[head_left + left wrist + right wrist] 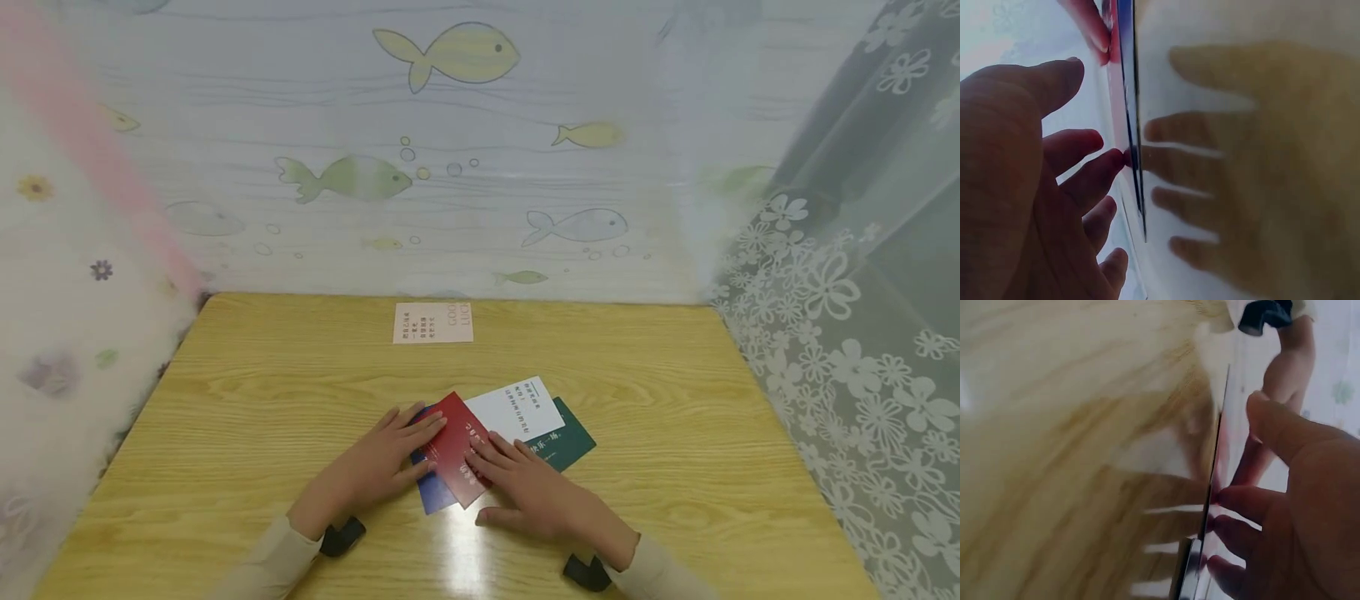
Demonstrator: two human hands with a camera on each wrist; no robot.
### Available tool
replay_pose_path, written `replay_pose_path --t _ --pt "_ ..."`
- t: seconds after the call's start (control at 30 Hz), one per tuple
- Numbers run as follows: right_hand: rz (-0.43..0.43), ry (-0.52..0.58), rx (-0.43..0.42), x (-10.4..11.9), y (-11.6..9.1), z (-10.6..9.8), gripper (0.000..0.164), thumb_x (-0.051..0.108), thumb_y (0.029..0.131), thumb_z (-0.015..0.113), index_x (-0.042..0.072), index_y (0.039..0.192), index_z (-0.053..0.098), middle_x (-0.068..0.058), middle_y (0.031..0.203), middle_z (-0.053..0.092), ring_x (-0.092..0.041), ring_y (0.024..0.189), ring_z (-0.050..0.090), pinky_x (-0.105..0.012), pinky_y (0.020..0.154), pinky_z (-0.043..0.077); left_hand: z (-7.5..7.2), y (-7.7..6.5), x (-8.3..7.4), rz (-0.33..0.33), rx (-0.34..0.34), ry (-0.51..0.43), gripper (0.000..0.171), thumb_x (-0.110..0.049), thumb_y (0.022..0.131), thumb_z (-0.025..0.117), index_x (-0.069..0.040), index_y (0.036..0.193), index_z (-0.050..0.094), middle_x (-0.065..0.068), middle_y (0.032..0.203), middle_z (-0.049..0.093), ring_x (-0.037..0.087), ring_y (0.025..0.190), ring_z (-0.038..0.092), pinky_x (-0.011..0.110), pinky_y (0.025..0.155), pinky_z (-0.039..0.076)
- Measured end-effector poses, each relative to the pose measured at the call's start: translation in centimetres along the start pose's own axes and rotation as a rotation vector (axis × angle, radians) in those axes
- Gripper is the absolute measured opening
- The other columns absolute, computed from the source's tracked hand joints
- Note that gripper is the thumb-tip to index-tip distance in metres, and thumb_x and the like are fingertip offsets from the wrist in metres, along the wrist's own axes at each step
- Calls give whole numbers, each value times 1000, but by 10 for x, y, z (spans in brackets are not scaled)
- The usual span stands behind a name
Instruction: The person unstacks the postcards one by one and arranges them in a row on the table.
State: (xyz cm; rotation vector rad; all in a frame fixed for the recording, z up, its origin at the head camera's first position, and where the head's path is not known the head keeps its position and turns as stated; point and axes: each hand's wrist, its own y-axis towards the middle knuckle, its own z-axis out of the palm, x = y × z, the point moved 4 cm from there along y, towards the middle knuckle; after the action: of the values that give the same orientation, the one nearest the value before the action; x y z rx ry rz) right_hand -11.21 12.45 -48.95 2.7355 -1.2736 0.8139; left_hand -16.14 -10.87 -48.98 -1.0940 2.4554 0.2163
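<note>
Several printed cards lie overlapped in a loose pile near the middle of the table. On top is a red card (pixel 450 442), set askew over a blue card (pixel 437 495). To its right a white card (pixel 517 408) lies partly over a dark green card (pixel 577 437). My left hand (pixel 382 458) rests with its fingertips on the left edge of the red and blue cards, fingers spread. With straight fingers, my right hand (pixel 528 487) touches the red card's right side; its thumb lies off the cards. Both wrist views show fingertips at the thin card edges.
A pale pink card (pixel 433 323) with "GOOD LUCK" print lies at the table's back edge. The wood-grain table (pixel 262 400) meets a fish-patterned curtain (pixel 465 167) behind. Lace with white flowers (pixel 825 333) hangs along the right side. Black straps are on both wrists.
</note>
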Motion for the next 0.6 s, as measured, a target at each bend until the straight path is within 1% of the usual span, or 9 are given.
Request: replay_pose_path --t 0.13,0.23,0.37,0.43,0.6 --pt "25 37 -8 -7 -1 -1 75 60 100 51 26 163 27 7 170 16 -27 159 3 -63 125 8 3 -5 -1 -4 8 -3 67 -46 102 58 -16 159 39 0 163 38 31 156 19 53 127 15" --pt "37 61 -23 -14 0 -4 75 58 100 53 25 162 28 7 170 18 -29 159 3 -67 124 6 5 -5 -2 22 -2 14 70 -47 101 59 -14 159 38 2 163 37 33 156 19 54 127 16" --pt "57 60 -41 -22 3 -8 75 55 100 56 22 162 29 3 170 22 -29 159 5 -67 124 7 7 -3 -3 40 -1 33 72 -46 99 61 -12 158 38 3 164 35 34 156 21 55 126 18" --pt "72 62 -47 -25 5 -10 75 51 100 59 21 163 29 2 170 21 -28 159 5 -66 124 7 8 -2 -4 41 5 38 73 -45 99 62 -12 159 37 3 165 35 35 155 21 55 126 18" --pt "70 54 -90 -32 10 -15 76 41 99 64 16 162 29 -4 170 20 -30 158 12 -66 123 14 9 3 -7 32 22 33 72 -43 100 62 -12 159 36 6 165 33 36 155 22 57 125 19"
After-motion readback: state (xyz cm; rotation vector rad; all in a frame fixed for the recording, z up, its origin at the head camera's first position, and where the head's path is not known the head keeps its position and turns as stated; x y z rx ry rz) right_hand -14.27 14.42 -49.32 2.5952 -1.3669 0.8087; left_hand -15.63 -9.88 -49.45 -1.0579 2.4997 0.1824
